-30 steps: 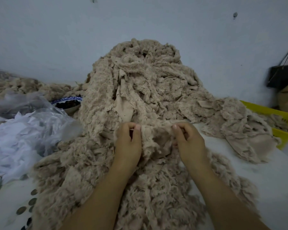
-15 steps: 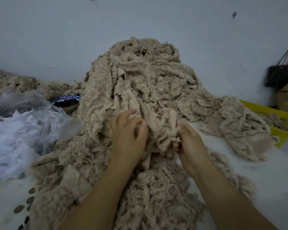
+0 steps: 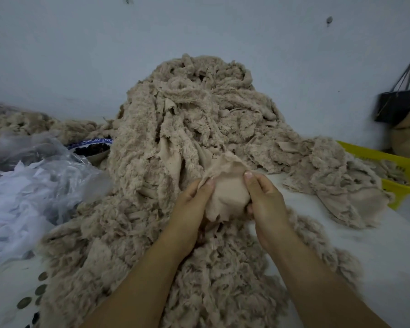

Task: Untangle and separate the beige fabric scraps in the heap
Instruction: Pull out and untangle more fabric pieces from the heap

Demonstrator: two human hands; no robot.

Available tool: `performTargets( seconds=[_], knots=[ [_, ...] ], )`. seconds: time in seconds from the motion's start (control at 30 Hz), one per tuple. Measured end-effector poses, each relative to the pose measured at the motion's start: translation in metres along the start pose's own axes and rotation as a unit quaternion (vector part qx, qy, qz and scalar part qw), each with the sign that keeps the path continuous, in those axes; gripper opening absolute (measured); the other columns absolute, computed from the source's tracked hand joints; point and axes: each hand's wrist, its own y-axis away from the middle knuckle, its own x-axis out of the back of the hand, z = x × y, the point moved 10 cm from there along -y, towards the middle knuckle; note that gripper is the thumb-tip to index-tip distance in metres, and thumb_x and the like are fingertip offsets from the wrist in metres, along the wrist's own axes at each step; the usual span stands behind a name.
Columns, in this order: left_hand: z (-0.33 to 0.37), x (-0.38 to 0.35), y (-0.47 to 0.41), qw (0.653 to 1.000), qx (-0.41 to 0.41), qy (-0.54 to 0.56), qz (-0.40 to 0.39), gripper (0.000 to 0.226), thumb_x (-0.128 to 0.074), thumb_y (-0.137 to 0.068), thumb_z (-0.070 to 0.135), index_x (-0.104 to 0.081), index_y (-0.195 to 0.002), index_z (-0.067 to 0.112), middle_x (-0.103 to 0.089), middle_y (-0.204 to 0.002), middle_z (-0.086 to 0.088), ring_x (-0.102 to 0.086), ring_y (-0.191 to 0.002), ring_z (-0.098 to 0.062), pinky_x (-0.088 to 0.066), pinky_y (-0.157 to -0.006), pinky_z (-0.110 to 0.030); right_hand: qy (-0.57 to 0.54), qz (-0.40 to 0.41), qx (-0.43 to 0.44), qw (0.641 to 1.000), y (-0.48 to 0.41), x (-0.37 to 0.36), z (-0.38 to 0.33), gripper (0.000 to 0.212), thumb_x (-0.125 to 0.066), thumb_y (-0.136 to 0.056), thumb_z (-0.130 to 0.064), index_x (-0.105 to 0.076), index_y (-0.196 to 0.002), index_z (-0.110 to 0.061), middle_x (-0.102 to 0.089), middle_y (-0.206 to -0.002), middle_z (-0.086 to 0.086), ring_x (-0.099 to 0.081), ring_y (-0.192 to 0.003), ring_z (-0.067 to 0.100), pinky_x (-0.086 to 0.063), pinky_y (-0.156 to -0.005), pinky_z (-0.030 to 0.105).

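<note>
One smooth scrap (image 3: pixel 227 192) is pinched between the left hand (image 3: pixel 189 207) and right hand (image 3: pixel 266 202) at frame centre; it seems light and limp, best gripped near its edges.

Basket (image 3: pixel 398 162) right of heap (image 3: pixel 199 119)

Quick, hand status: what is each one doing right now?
Left hand: pinching the smooth beige scrap.
Right hand: gripping the same scrap's other side.
</note>
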Motion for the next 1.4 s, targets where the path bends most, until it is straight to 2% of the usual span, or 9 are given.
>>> performTargets(
  seconds=[0.2,0.5,0.77,0.87,0.97,1.07,1.1,1.13,1.4],
  knots=[
    [0.003,0.02,-0.007,0.957,0.04,0.285,0.046,0.028,-0.05,-0.096,0.02,-0.071,-0.105,0.003,-0.076,-0.097,-0.014,-0.075,-0.084,-0.021,-0.06,-0.064,-0.03,0.244,-0.245,0.023,0.938,0.023,-0.043,0.014,0.049,-0.055,-0.088,-0.066,-0.06,-0.073,-0.02,-0.043,-0.057,-0.012,-0.042,-0.049,0.002,-0.031,-0.046,0.015],
    [0.006,0.081,-0.013,0.893,-0.035,0.395,0.213,0.028,-0.038,-0.106,0.013,-0.065,-0.116,0.011,-0.076,-0.099,-0.006,-0.074,-0.085,-0.016,-0.06,-0.063,-0.028,0.482,-0.025,0.12,0.868,-0.004,0.002,-0.004,0.027,-0.056,-0.097,-0.032,-0.043,-0.078,-0.018,-0.048,-0.079,-0.003,-0.045,-0.064,0.015,-0.036,-0.056,0.034],
    [0.009,0.108,0.002,0.927,-0.055,0.056,0.367,0.041,-0.042,-0.103,0.012,-0.053,-0.141,0.018,-0.067,-0.114,0.006,-0.065,-0.099,-0.012,-0.055,-0.093,-0.033,0.172,0.029,-0.002,0.985,-0.007,0.025,-0.002,0.035,-0.055,-0.09,-0.026,-0.037,-0.06,-0.022,-0.035,-0.057,-0.002,-0.031,-0.047,0.009,-0.032,-0.051,0.024],
    [0.009,0.11,0.003,0.923,-0.046,0.054,0.377,0.035,-0.045,-0.098,0.012,-0.07,-0.116,0.028,-0.071,-0.079,0.015,-0.063,-0.074,-0.01,-0.057,-0.078,-0.031,0.004,-0.014,-0.075,0.997,-0.004,0.013,0.009,0.041,-0.056,-0.092,-0.028,-0.045,-0.053,-0.021,-0.041,-0.052,0.003,-0.037,-0.045,0.015,-0.035,-0.047,0.024],
    [0.015,0.096,0.003,0.94,-0.058,0.002,0.336,0.048,-0.044,-0.093,0.005,-0.077,-0.071,0.032,-0.054,-0.05,0.014,-0.046,-0.058,-0.013,-0.044,-0.057,-0.022,0.016,-0.073,-0.049,0.996,0.001,-0.003,0.004,0.04,-0.05,-0.093,-0.026,-0.055,-0.054,-0.029,-0.051,-0.054,-0.005,-0.046,-0.041,0.005,-0.036,-0.039,0.016],
    [0.015,0.069,0.001,0.958,-0.066,-0.097,0.26,0.041,-0.044,-0.089,-0.001,-0.055,-0.068,0.032,-0.041,-0.042,0.014,-0.033,-0.041,-0.008,-0.029,-0.038,-0.014,0.073,-0.211,-0.018,0.975,0.017,-0.038,0.005,0.014,-0.057,-0.082,-0.052,-0.066,-0.092,-0.047,-0.072,-0.088,-0.014,-0.07,-0.076,0.002,-0.055,-0.064,0.019],
    [0.013,0.056,-0.001,0.966,-0.068,-0.128,0.215,0.008,-0.046,-0.091,-0.001,-0.045,-0.099,0.0,-0.041,-0.042,0.012,-0.034,-0.041,-0.008,-0.029,-0.039,-0.017,0.093,-0.252,-0.013,0.963,0.024,-0.049,0.009,0.025,-0.062,-0.078,-0.06,-0.063,-0.101,-0.051,-0.073,-0.099,-0.013,-0.071,-0.088,0.004,-0.057,-0.072,0.021],
    [0.011,0.044,-0.003,0.97,-0.065,-0.154,0.178,0.032,-0.05,-0.094,0.002,-0.058,-0.065,0.012,-0.043,-0.043,0.01,-0.036,-0.042,-0.009,-0.031,-0.041,-0.02,0.123,-0.275,-0.001,0.954,0.029,-0.056,0.012,0.03,-0.065,-0.076,-0.066,-0.059,-0.103,-0.055,-0.072,-0.104,-0.016,-0.07,-0.093,0.003,-0.056,-0.076,0.018],
    [0.018,0.046,0.001,0.98,-0.071,-0.035,0.183,0.036,-0.059,-0.098,0.042,-0.075,-0.071,0.026,-0.076,-0.078,-0.004,-0.071,-0.072,-0.015,-0.058,-0.065,-0.029,0.124,-0.139,0.051,0.981,0.009,-0.029,-0.002,0.017,-0.053,-0.101,-0.025,-0.063,-0.091,-0.033,-0.069,-0.079,-0.012,-0.064,-0.073,0.006,-0.048,-0.068,0.023]
  ],
)
